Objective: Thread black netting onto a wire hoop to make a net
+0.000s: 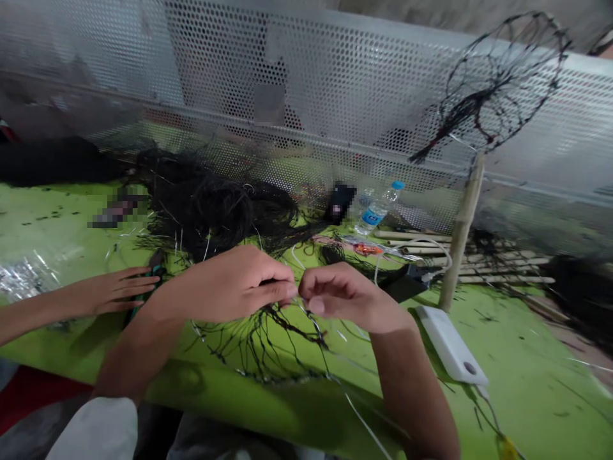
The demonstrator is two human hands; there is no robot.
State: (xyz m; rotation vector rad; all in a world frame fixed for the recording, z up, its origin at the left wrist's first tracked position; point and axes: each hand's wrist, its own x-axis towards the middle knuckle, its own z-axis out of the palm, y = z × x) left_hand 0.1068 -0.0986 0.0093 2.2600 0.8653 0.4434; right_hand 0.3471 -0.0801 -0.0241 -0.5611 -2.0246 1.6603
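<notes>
My left hand [234,284] and my right hand [342,297] meet over the table, thumbs and forefingers pinched close together. Between their fingertips runs a thin wire [313,322], dark and silvery, mostly hidden by the fingers. Just below hangs a net-like frame of black twisted strands [287,379], its rim curving near the table's front edge. A loose pale wire [361,415] trails from it toward the lower right. Left of my forearm, another person's hand [124,289] lies over dark green-handled pliers [156,262].
On the green table [517,358] lie a black fibre heap [215,211], a water bottle [378,211], a phone [341,203], wooden sticks [502,262] and a white power strip [453,345]. An upright stick [462,230] carries a black wire net [502,89] before a perforated metal panel [325,76].
</notes>
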